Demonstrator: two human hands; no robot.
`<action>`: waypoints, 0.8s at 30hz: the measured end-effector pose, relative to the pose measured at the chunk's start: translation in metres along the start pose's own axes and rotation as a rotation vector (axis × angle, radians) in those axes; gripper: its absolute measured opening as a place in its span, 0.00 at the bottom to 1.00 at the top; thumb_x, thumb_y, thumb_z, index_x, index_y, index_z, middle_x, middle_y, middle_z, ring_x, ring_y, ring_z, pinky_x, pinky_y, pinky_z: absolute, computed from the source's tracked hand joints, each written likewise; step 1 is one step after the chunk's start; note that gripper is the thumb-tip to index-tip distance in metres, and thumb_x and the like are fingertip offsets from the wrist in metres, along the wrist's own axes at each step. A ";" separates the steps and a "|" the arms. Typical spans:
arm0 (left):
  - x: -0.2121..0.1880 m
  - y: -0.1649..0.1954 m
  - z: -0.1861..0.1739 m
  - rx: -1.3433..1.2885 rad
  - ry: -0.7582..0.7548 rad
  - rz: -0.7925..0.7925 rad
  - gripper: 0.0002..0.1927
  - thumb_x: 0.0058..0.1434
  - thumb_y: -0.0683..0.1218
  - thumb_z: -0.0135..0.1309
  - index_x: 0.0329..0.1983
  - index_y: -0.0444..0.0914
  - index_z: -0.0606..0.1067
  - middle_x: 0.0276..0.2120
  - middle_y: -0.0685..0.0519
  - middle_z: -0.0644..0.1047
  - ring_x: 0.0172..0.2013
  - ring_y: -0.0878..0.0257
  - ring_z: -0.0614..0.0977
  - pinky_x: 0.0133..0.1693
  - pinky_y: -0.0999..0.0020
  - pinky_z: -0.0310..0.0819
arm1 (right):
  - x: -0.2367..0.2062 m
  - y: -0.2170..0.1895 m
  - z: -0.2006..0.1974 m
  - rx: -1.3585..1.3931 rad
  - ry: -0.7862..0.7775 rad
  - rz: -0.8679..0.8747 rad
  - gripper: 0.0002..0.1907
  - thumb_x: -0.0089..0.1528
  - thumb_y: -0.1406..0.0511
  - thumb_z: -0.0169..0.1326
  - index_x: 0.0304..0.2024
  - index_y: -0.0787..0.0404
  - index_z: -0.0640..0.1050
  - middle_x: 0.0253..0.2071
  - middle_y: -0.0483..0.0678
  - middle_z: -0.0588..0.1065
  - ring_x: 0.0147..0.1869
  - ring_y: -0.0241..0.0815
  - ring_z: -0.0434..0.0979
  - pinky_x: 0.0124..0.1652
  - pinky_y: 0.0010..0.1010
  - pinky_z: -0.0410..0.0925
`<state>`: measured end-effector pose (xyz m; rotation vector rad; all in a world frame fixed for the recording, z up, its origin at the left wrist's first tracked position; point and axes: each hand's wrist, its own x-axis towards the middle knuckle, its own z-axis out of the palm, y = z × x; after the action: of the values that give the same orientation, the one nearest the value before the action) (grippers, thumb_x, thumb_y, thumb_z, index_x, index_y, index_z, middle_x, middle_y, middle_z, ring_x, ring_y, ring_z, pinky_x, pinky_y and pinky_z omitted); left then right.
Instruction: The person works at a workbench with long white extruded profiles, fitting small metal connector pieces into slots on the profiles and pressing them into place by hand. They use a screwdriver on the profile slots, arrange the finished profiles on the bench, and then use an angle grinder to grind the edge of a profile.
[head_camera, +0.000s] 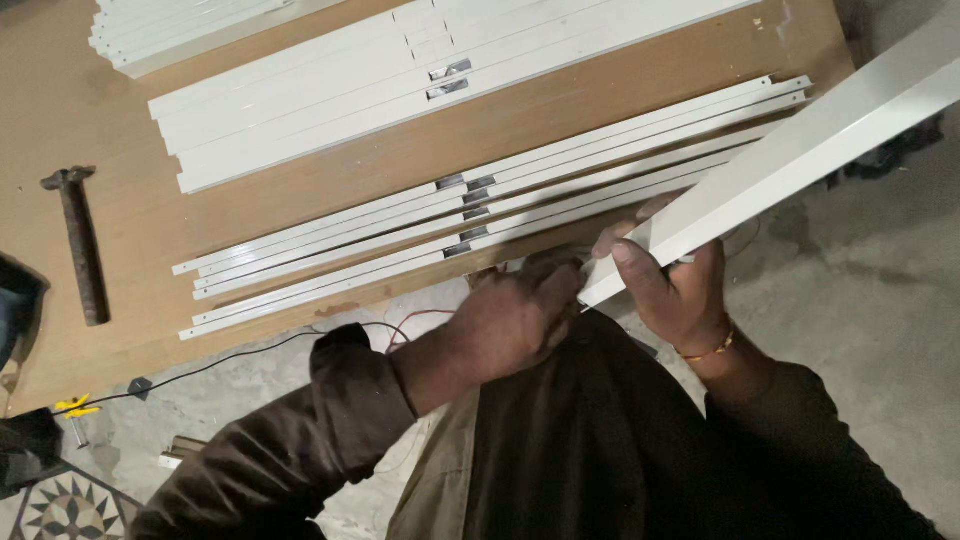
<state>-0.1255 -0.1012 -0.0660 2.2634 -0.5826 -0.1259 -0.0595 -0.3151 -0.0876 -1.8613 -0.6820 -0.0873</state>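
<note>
Two hands on one long white angle profile (800, 150): left hand (515, 325), right hand (675, 285). Five white slotted strips (480, 225) in near row on one wooden board (120, 130). One rusty hammer (82, 245). One yellow clip (75, 406). Farther white strip stacks: count not discernible.

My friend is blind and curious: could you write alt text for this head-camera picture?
Seen from above, a person's right hand grips a long white metal strip while the left hand works at its near end. Beyond, rows of similar white strips lie on a wooden table, with a rusty hammer at its left.
</note>
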 end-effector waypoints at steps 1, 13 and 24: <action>0.000 0.001 0.001 0.034 0.025 0.006 0.17 0.63 0.44 0.56 0.53 0.32 0.71 0.50 0.41 0.79 0.43 0.41 0.84 0.40 0.49 0.79 | 0.000 0.000 0.000 -0.001 0.001 0.009 0.12 0.73 0.61 0.52 0.45 0.66 0.74 0.36 0.46 0.80 0.42 0.38 0.79 0.51 0.31 0.70; 0.004 -0.009 -0.008 -0.059 -0.069 -0.021 0.18 0.63 0.46 0.56 0.54 0.36 0.71 0.49 0.39 0.80 0.44 0.41 0.83 0.42 0.49 0.79 | -0.002 0.000 0.004 0.121 0.021 0.096 0.12 0.70 0.61 0.53 0.45 0.65 0.73 0.36 0.45 0.80 0.40 0.37 0.77 0.46 0.30 0.71; -0.001 -0.010 0.005 0.120 0.016 -0.039 0.18 0.63 0.46 0.57 0.54 0.35 0.72 0.44 0.42 0.81 0.41 0.43 0.84 0.40 0.48 0.79 | -0.006 0.003 0.007 0.024 0.022 0.044 0.11 0.70 0.62 0.54 0.41 0.65 0.78 0.36 0.45 0.80 0.40 0.38 0.76 0.51 0.31 0.69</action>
<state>-0.1239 -0.0981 -0.0769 2.3902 -0.5514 -0.0947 -0.0644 -0.3119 -0.0951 -1.8485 -0.6234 -0.0706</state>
